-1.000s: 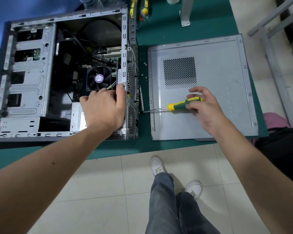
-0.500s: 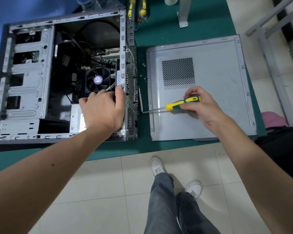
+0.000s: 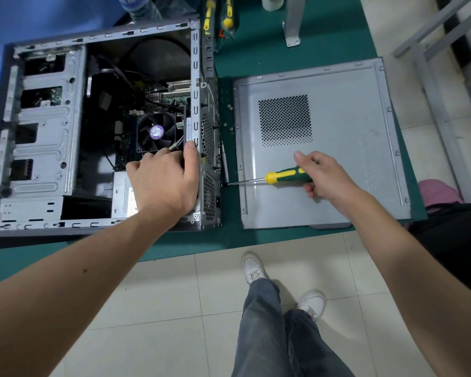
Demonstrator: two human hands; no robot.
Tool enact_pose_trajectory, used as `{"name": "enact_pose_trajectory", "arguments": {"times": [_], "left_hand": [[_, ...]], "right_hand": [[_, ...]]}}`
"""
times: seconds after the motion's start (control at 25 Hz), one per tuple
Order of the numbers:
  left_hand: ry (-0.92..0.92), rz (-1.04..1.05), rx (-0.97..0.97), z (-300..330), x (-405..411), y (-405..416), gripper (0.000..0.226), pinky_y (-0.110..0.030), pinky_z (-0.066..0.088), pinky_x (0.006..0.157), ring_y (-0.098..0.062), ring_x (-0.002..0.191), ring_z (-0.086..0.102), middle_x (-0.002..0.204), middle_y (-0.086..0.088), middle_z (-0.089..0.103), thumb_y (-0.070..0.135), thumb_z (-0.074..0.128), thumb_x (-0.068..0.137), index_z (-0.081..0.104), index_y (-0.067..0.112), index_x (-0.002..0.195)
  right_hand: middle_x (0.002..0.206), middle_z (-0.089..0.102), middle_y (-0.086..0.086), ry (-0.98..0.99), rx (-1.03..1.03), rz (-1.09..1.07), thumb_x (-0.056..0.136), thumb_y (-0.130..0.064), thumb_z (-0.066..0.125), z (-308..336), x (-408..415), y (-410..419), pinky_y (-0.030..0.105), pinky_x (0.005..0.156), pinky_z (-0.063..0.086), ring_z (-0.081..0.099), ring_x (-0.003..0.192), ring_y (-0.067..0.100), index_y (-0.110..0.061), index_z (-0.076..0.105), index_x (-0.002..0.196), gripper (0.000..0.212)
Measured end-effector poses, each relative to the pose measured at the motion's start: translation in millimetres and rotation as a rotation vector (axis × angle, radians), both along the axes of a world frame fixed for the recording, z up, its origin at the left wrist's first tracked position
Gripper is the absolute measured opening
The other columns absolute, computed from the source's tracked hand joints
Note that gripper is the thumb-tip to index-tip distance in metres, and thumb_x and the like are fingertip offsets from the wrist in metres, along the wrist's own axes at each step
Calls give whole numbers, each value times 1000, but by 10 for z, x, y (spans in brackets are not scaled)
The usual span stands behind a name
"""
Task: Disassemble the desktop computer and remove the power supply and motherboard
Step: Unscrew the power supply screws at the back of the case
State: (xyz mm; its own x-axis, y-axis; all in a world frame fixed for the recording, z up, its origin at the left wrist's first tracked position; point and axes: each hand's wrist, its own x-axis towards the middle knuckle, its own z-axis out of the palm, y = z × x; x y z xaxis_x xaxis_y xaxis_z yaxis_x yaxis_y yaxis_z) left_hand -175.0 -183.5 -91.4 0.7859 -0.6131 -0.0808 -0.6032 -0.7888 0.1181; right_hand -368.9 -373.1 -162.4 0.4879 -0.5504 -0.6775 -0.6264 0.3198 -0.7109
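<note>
An open grey computer case [image 3: 41, 137] lies on its side on the green table. Inside it I see the motherboard with a black CPU fan [image 3: 156, 131] and the grey power supply [image 3: 123, 197] at the near right corner. My left hand [image 3: 165, 180] lies over the power supply, thumb against the case's rear panel [image 3: 208, 126]. My right hand [image 3: 322, 176] grips a green and yellow screwdriver [image 3: 284, 176]. Its tip touches the rear panel low down, beside the power supply.
The removed grey side panel [image 3: 337, 126] lies flat to the right of the case. Small loose screws [image 3: 230, 118] sit on the green mat [image 3: 256, 50] between case and panel. More yellow-handled tools [image 3: 218, 14] lie at the back. A metal leg [image 3: 292, 20] stands behind.
My right hand's fingers have shifted round the screwdriver handle, forefinger now lifted. The tip stays at the same spot on the rear panel. My left hand has stayed put.
</note>
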Motion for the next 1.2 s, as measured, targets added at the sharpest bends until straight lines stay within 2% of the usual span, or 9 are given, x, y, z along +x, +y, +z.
{"name": "enact_pose_trajectory", "arguments": {"times": [0.12, 0.2, 0.28, 0.36, 0.44, 0.56, 0.72, 0.88, 1.2], "left_hand": [[6, 0, 3, 4, 2, 0, 63, -42, 28, 81, -26, 73, 44, 61, 8, 39, 52, 7, 97, 37, 25, 48], [8, -1, 2, 8, 11, 3, 63, -41, 27, 80, -27, 73, 44, 61, 7, 41, 52, 6, 97, 37, 25, 48], [11, -4, 3, 11, 10, 2, 63, -41, 26, 80, -27, 73, 44, 62, 6, 41, 53, 5, 96, 37, 24, 49], [12, -6, 6, 8, 5, 1, 64, -40, 24, 79, -26, 74, 44, 62, 5, 42, 54, 4, 95, 37, 24, 48], [13, -6, 6, 15, 1, 3, 64, -39, 24, 79, -26, 74, 44, 63, 5, 43, 53, 5, 96, 38, 25, 49], [18, -8, 4, 18, 5, 4, 64, -39, 24, 79, -26, 74, 45, 63, 6, 43, 53, 6, 97, 38, 25, 49], [20, -4, 9, 20, 1, -3, 63, -40, 25, 80, -26, 75, 45, 63, 7, 42, 53, 5, 96, 38, 26, 49], [27, -4, 12, 27, -5, -2, 62, -43, 30, 83, -26, 75, 45, 62, 8, 41, 52, 5, 96, 38, 26, 50], [31, -9, 19, 36, 5, 5, 64, -45, 31, 87, -27, 78, 48, 65, 5, 43, 52, 4, 97, 38, 24, 50]], "right_hand": [[81, 59, -1, -138, -57, -85, 87, -18, 68, 2, 20, 5, 19, 51, 43, 54, 55, 7, -24, 58, 87, 13], [95, 62, 1, -235, -8, -117, 79, 0, 70, 10, 16, 8, 26, 65, 47, 60, 72, 9, -27, 60, 88, 30], [93, 61, 1, -177, -17, -59, 83, -19, 74, 27, 21, 1, 30, 66, 50, 60, 71, 11, -25, 61, 89, 15], [77, 59, 1, -36, -84, 46, 88, -42, 68, 27, 14, -2, 23, 52, 46, 56, 55, 8, -21, 60, 90, 23], [78, 60, 1, -93, -110, 14, 88, -29, 71, 16, 9, 20, 18, 46, 41, 54, 51, 5, -20, 61, 89, 13], [95, 68, -3, -235, 23, -125, 78, 1, 75, -23, -51, 29, 26, 64, 49, 63, 76, 9, -26, 63, 89, 32], [88, 71, 4, -195, 99, -135, 82, -18, 78, -117, -94, 74, 38, 80, 57, 70, 77, 21, -19, 66, 91, 15], [70, 71, 5, -187, 83, -209, 84, -16, 76, -142, -141, 107, 43, 73, 46, 65, 65, 23, -16, 69, 86, 8], [68, 65, 7, -194, 113, -313, 85, -13, 74, -105, -282, 142, 33, 61, 40, 57, 56, 18, -15, 69, 80, 7]]}}
